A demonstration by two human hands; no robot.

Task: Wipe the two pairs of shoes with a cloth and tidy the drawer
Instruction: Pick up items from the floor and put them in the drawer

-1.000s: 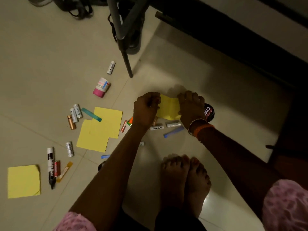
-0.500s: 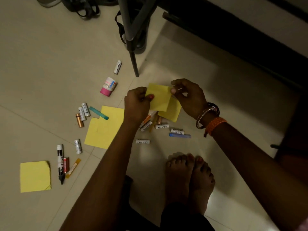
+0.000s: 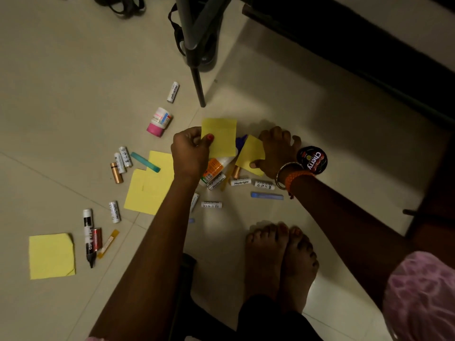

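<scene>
Drawer items lie scattered on the tiled floor. My left hand [image 3: 190, 151] pinches a yellow sticky note [image 3: 220, 136] and holds it just above the floor. My right hand [image 3: 277, 150] presses down on a second yellow note [image 3: 250, 153] lying on the floor, thumb under its edge. Below both hands lie several white batteries [image 3: 240, 182], a glue tube [image 3: 213, 168] and a blue stick [image 3: 267, 195]. More yellow notes [image 3: 150, 188] lie to the left, and a folded one [image 3: 51, 255] sits at far left. No drawer is in view.
A black shoe-polish tin [image 3: 312, 159] lies by my right wrist. A pink-capped jar [image 3: 159, 121], a black marker [image 3: 88, 238] and more batteries [image 3: 123, 158] lie left. A dark metal stand leg [image 3: 198, 87] rises at top centre, with black sandals [image 3: 202, 45] behind. My bare feet [image 3: 280, 257] rest below.
Both hands lifted a yellow note off the pile. Now my left hand keeps that note alone, and my right hand has dropped back to the floor onto another note.
</scene>
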